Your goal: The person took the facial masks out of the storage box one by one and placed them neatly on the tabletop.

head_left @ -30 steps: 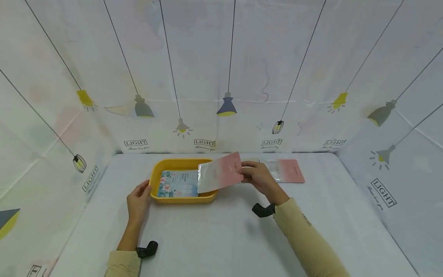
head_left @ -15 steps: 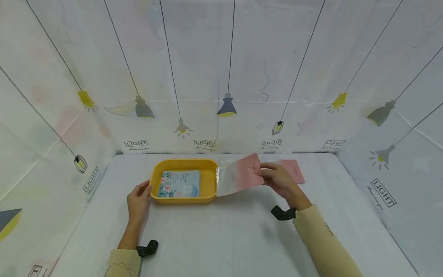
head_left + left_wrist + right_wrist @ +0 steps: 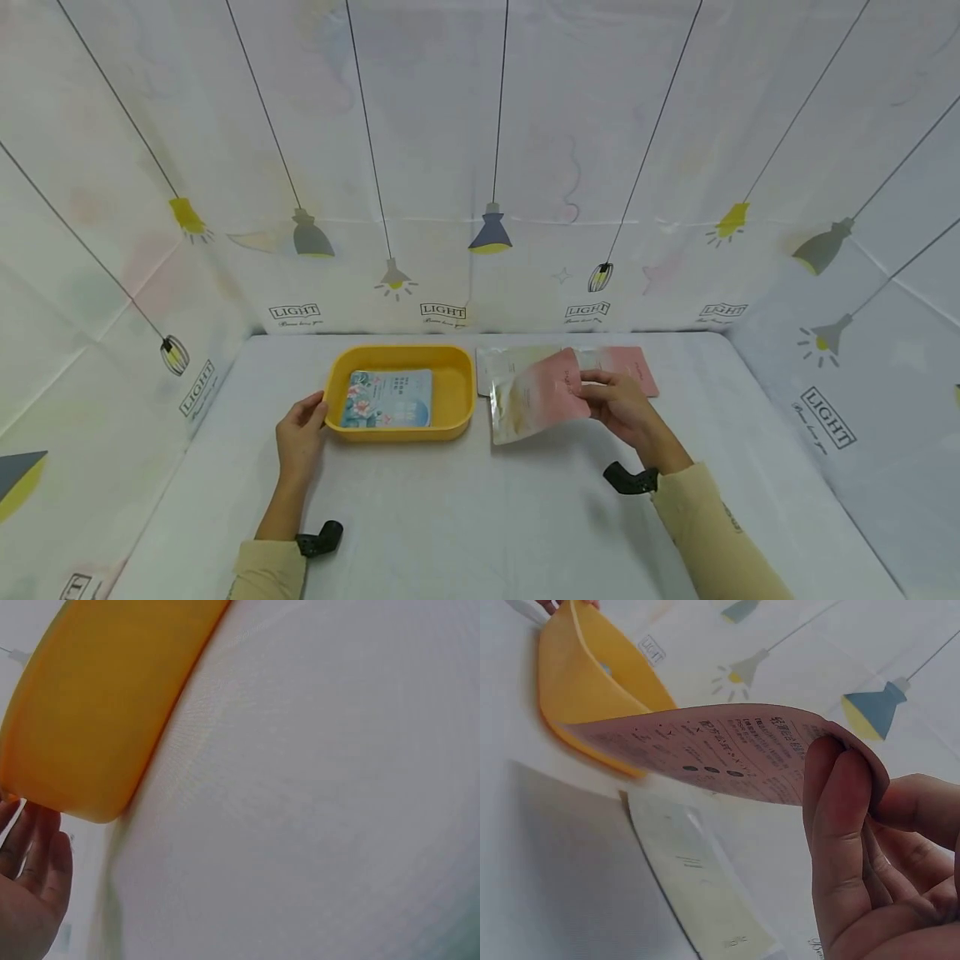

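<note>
In the head view my right hand [image 3: 622, 408] pinches a pink-and-silver sachet [image 3: 536, 396] by its pink end, tilted above the table. The right wrist view shows the printed pink back of this sachet [image 3: 727, 754] between thumb and fingers [image 3: 840, 817]. My left hand [image 3: 300, 437] holds the left end of a yellow tray [image 3: 453, 392]; in the left wrist view the fingers [image 3: 37, 847] meet the tray's end wall [image 3: 105, 720]. Inside the tray's left part lies a blue floral sachet [image 3: 387, 400].
Behind the held sachet, a pale greenish sachet [image 3: 506, 358] and another pink sachet [image 3: 633, 367] lie on the white tablecloth [image 3: 465, 517], partly covered from view. A white backdrop printed with lamps [image 3: 491, 229] stands along the table's back edge.
My right hand has carried the pink-and-silver sachet from over the tray's right end rightward, then lower and nearer to me. The left hand and tray have stayed put.
</note>
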Tool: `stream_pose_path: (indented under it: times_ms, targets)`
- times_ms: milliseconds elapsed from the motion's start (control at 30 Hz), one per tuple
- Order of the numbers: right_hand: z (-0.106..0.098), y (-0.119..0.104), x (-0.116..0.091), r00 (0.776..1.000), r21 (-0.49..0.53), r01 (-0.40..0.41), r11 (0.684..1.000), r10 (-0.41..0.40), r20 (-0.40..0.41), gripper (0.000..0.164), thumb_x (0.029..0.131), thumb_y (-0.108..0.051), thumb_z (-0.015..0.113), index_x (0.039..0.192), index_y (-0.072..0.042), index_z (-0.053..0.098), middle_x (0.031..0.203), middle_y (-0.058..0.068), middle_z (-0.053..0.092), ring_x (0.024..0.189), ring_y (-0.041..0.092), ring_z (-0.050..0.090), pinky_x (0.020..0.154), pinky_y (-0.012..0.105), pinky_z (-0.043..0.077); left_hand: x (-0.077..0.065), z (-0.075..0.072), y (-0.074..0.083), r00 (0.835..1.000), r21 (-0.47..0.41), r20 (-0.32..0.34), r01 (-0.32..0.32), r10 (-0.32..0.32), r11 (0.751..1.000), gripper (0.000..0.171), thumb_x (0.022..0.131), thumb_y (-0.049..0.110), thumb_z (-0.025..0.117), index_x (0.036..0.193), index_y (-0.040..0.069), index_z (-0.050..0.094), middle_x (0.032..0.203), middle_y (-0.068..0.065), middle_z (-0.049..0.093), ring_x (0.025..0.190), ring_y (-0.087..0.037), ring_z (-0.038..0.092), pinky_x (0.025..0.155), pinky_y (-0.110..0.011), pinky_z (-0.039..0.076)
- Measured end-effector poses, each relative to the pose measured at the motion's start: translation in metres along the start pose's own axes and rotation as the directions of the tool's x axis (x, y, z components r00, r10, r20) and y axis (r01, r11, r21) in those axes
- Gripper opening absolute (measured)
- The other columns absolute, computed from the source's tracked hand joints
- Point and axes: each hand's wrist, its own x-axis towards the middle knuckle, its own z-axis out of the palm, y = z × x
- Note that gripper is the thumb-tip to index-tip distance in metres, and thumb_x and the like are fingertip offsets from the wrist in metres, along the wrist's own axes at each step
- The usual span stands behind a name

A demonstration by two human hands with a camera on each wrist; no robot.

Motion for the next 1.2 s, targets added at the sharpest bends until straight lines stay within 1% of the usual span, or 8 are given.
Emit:
stream_pose_path:
  times_ms: [167, 433, 533, 667, 800, 933, 1033, 1200]
  targets:
    - [0.0, 0.016, 0.003, 1.0, 0.028, -0.028, 0.999, 0.028, 0.006, 0.014, 0.093, -0.006, 0.063, 0.107, -0.009, 0.066, 0.089, -0.002, 0.073, 0.073, 0.01, 0.069, 0.069, 0.021, 0.059, 0.0, 0.0, 0.001, 1.0, -0.001, 0.004, 0.001, -0.001, 1.0, 0.042, 0.101, 0.034, 0.052, 0.133, 0.007, 0.057, 0.134, -0.011, 0.059, 0.102, -0.002, 0.054, 0.077, 0.002, 0.045]
    - [-0.004, 0.043, 0.006, 0.996, 0.05, -0.08, 0.996, 0.082, -0.038, 0.019, 0.092, -0.007, 0.064, 0.111, -0.006, 0.064, 0.09, -0.002, 0.073, 0.074, 0.01, 0.068, 0.07, 0.022, 0.059, 0.0, 0.001, 0.001, 1.0, 0.002, 0.013, 0.016, -0.016, 1.0, 0.042, 0.101, 0.034, 0.052, 0.133, 0.007, 0.057, 0.135, -0.011, 0.059, 0.103, -0.004, 0.054, 0.076, 0.002, 0.045]
    - [-0.005, 0.052, 0.007, 0.993, 0.014, -0.094, 0.995, 0.095, -0.07, 0.028, 0.092, -0.009, 0.065, 0.119, -0.001, 0.061, 0.092, -0.002, 0.072, 0.077, 0.011, 0.068, 0.071, 0.022, 0.059, 0.0, 0.001, 0.001, 1.0, 0.0, 0.016, 0.014, -0.014, 1.0, 0.042, 0.101, 0.034, 0.052, 0.133, 0.007, 0.057, 0.135, -0.011, 0.058, 0.101, -0.003, 0.054, 0.076, 0.002, 0.045]
    - [-0.006, 0.06, 0.007, 0.986, -0.115, -0.108, 0.987, 0.092, -0.141, 0.041, 0.092, -0.012, 0.066, 0.127, 0.006, 0.056, 0.094, -0.001, 0.071, 0.077, 0.013, 0.066, 0.07, 0.023, 0.058, 0.0, 0.0, 0.001, 1.0, 0.0, 0.018, 0.012, -0.012, 1.0, 0.042, 0.101, 0.034, 0.052, 0.132, 0.007, 0.057, 0.134, -0.011, 0.059, 0.099, 0.0, 0.054, 0.077, 0.002, 0.045]
    - [-0.004, 0.065, 0.008, 0.969, -0.266, -0.132, 0.955, 0.067, -0.239, 0.04, 0.089, -0.011, 0.069, 0.122, 0.009, 0.059, 0.09, 0.002, 0.071, 0.072, 0.014, 0.065, 0.066, 0.025, 0.058, 0.0, 0.0, 0.002, 1.0, 0.003, 0.012, 0.017, -0.017, 1.0, 0.041, 0.101, 0.033, 0.052, 0.133, 0.007, 0.057, 0.135, -0.011, 0.058, 0.104, -0.006, 0.056, 0.077, 0.002, 0.045]
    - [-0.002, 0.067, 0.009, 0.952, -0.403, -0.161, 0.901, 0.033, -0.305, 0.03, 0.087, -0.01, 0.07, 0.111, 0.008, 0.065, 0.08, 0.003, 0.071, 0.066, 0.013, 0.064, 0.06, 0.026, 0.056, 0.0, 0.0, 0.001, 1.0, 0.003, 0.006, 0.014, -0.014, 1.0, 0.041, 0.101, 0.033, 0.052, 0.133, 0.008, 0.057, 0.136, -0.01, 0.058, 0.104, -0.005, 0.055, 0.077, 0.002, 0.044]
    - [-0.001, 0.069, 0.01, 0.946, -0.49, -0.182, 0.852, 0.014, -0.325, 0.026, 0.087, -0.012, 0.07, 0.106, 0.006, 0.067, 0.076, 0.004, 0.07, 0.063, 0.013, 0.062, 0.057, 0.026, 0.055, 0.0, 0.0, 0.0, 1.0, 0.004, -0.001, 0.016, -0.016, 1.0, 0.041, 0.101, 0.034, 0.052, 0.133, 0.009, 0.057, 0.135, -0.009, 0.059, 0.102, -0.002, 0.055, 0.078, 0.002, 0.045]
    - [0.0, 0.072, 0.01, 0.943, -0.581, -0.203, 0.788, -0.003, -0.333, 0.027, 0.087, -0.014, 0.07, 0.104, 0.005, 0.067, 0.073, 0.006, 0.068, 0.06, 0.014, 0.06, 0.053, 0.026, 0.053, 0.001, 0.0, -0.002, 1.0, -0.003, -0.009, 0.017, -0.017, 1.0, 0.042, 0.101, 0.035, 0.051, 0.133, 0.008, 0.057, 0.135, -0.009, 0.059, 0.107, -0.008, 0.056, 0.079, 0.001, 0.045]
